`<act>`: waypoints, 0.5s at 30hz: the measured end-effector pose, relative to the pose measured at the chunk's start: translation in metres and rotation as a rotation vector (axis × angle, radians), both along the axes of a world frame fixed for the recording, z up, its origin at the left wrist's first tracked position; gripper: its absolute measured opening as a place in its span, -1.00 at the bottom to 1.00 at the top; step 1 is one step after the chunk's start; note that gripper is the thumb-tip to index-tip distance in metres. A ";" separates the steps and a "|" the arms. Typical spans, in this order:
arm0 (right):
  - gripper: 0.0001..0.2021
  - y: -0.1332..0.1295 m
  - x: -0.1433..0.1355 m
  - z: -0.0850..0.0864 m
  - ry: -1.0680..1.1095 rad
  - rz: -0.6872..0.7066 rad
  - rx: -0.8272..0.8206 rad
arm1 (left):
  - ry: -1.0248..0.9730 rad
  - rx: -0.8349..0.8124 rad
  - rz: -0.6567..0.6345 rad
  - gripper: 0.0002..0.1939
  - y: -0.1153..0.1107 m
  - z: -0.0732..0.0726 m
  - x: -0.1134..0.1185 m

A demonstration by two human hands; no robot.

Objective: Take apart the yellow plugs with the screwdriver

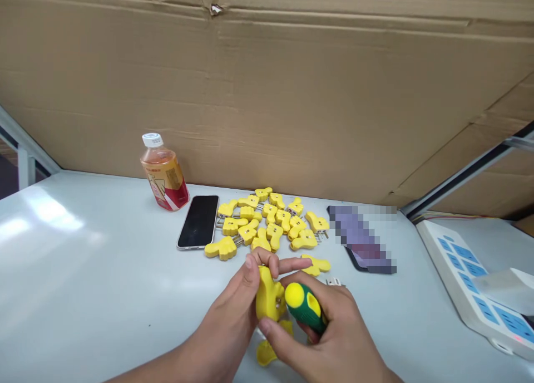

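My left hand (233,310) grips a yellow thumb-shaped plug (265,296) upright between thumb and fingers, with a small screw showing on its side. In my right hand (337,327) is a screwdriver (306,308) with a green and yellow handle; its tip is hidden. My right thumb rests against the lower part of the plug. Below the hands, partly covered, lie loose yellow shell pieces (266,353) on the table. Just beyond my fingers are another yellow piece (320,265) and a white part with metal prongs (334,282).
Several yellow plugs (249,232) are heaped at mid-table. A black-screened phone (198,222) and a drink bottle (164,177) stand left of them. To the right are a blurred-out phone (361,238) and a white power strip (471,283). A cardboard wall (267,104) closes the back.
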State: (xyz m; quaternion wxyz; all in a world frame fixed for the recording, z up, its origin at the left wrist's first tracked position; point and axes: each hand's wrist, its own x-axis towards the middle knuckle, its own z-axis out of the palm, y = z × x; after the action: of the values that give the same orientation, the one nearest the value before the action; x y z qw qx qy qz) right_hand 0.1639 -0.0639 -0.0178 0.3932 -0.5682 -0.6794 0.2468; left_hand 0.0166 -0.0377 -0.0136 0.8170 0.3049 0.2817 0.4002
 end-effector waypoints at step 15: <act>-0.90 0.016 0.033 0.020 -0.138 0.264 0.415 | 0.635 0.777 0.002 -0.80 0.025 0.020 -0.019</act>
State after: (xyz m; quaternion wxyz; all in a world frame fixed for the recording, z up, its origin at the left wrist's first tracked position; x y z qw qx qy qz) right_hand 0.1970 -0.0480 0.0026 0.4187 -0.3971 -0.8090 0.1120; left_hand -0.0022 -0.0130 0.0060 0.5165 0.6933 0.3468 0.3637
